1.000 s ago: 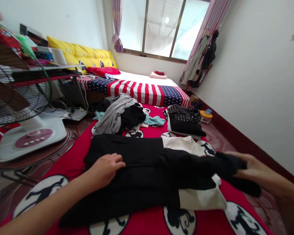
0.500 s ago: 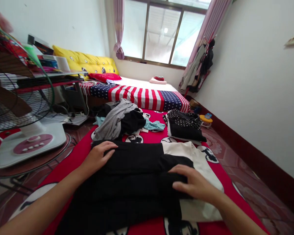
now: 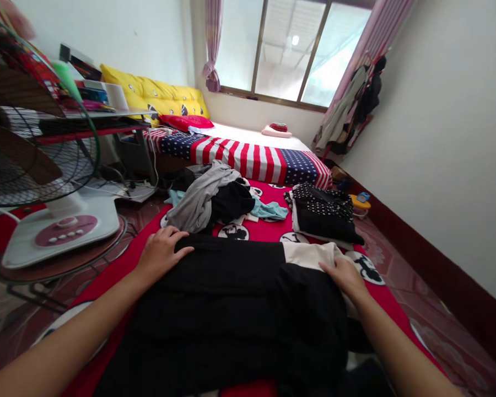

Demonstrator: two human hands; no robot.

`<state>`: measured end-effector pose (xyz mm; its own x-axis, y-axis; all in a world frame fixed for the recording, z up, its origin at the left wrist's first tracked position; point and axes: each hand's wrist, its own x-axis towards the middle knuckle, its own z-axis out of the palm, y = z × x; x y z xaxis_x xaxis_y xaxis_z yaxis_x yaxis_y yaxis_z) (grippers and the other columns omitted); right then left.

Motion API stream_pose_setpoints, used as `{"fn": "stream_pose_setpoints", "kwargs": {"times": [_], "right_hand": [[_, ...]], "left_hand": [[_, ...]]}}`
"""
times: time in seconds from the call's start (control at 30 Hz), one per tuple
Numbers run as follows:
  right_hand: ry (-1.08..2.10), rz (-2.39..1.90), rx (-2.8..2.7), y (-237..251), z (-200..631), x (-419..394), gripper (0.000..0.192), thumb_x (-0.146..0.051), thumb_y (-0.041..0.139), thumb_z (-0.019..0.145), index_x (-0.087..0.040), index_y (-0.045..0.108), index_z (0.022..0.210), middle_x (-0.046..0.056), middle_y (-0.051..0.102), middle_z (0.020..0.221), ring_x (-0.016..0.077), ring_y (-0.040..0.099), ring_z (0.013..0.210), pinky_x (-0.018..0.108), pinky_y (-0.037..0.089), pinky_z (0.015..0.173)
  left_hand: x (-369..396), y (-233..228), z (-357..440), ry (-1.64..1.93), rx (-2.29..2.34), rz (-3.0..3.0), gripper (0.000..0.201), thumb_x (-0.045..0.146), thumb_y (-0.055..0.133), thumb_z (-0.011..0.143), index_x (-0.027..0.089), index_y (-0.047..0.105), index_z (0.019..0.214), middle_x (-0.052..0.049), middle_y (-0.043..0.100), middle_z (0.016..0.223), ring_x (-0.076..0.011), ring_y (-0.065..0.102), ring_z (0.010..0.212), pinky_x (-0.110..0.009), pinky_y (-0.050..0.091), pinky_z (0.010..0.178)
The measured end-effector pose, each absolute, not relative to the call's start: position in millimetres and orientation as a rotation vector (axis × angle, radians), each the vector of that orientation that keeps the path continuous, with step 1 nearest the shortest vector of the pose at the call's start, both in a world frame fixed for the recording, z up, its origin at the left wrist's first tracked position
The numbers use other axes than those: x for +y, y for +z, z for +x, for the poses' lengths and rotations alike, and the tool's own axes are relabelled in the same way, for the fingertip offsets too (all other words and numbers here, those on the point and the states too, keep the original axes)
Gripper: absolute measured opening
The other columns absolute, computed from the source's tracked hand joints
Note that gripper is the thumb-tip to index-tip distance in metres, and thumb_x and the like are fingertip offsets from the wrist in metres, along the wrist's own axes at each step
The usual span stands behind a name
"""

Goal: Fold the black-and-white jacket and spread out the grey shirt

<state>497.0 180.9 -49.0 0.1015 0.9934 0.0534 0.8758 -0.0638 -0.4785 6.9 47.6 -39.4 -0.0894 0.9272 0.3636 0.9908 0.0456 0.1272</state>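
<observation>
Garment (image 3: 227, 309) crosswise, cream end (image 3: 303, 255) rightward

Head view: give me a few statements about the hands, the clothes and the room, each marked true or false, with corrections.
1. The left hand touches the black-and-cream clothing. True.
2. The right hand is at the clothing's left edge. False: it is at the cream part, on the right.
3. A rumpled heap lies beyond the clothing. True.
4. The folded stack is left of that heap. False: it is right of it.
5. The fan stands at the picture's left. True.
</observation>
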Motion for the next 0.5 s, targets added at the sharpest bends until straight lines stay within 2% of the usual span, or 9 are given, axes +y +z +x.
{"fn": "stream_pose_setpoints", "kwargs": {"times": [0.07,0.13,0.2,0.3,0.4,0.5], "right_hand": [[0.510,-1.819,-1.789,-40,499,189,0.042,-0.054,0.062,0.067,-0.015,0.069,0.078,0.009,0.067,0.070,0.0282,0.064,0.075,0.034,0.046,0.067],[0.504,-1.706,-1.717,-28,499,198,0.050,-0.058,0.054,0.074,-0.014,0.069,0.090,0.007,0.068,0.077,0.0239,0.063,0.075,0.030,0.046,0.065],[0.403,-1.633,-1.642,-18,495,205,0.052,-0.059,0.048,0.079,-0.013,0.068,0.095,0.006,0.068,0.081,0.0209,0.061,0.074,0.027,0.044,0.063],[0.163,-1.686,-1.619,-20,485,210,0.048,-0.055,0.045,0.083,-0.014,0.068,0.089,0.005,0.067,0.077,0.0191,0.059,0.071,0.026,0.042,0.061],[0.043,-1.878,-1.676,-40,472,210,0.037,-0.047,0.050,0.083,-0.016,0.069,0.092,0.008,0.068,0.079,0.0221,0.060,0.075,0.028,0.042,0.065],[0.055,-1.972,-1.707,-60,463,210,0.030,-0.036,0.055,0.081,-0.017,0.068,0.101,0.013,0.069,0.086,0.0272,0.063,0.082,0.033,0.043,0.069]], "left_hand": [[53,-35,5,-0.438,-2.150,-2.047,0.030,0.045,0.054,0.086,0.021,0.070,0.094,-0.008,0.069,0.090,-0.0285,0.062,0.091,-0.039,0.045,0.078],[57,-31,4,-0.407,-2.133,-2.073,0.027,0.041,0.052,0.087,0.020,0.069,0.083,-0.007,0.069,0.082,-0.0275,0.063,0.085,-0.039,0.043,0.076],[60,-26,5,-0.429,-2.109,-2.049,0.026,0.038,0.051,0.088,0.020,0.067,0.079,-0.007,0.069,0.081,-0.0271,0.063,0.083,-0.038,0.042,0.075],[60,-19,17,-0.513,-2.097,-2.007,0.026,0.037,0.050,0.089,0.019,0.066,0.079,-0.007,0.068,0.083,-0.0266,0.063,0.083,-0.038,0.043,0.076],[58,-19,43,-0.677,-2.057,-2.075,0.030,0.039,0.045,0.092,0.018,0.067,0.091,-0.008,0.069,0.097,-0.0250,0.063,0.093,-0.037,0.044,0.084],[54,-33,72,-0.693,-1.947,-2.397,0.043,0.047,0.042,0.094,0.023,0.058,0.125,-0.008,0.061,0.128,-0.0233,0.056,0.116,-0.039,0.039,0.101]]}}
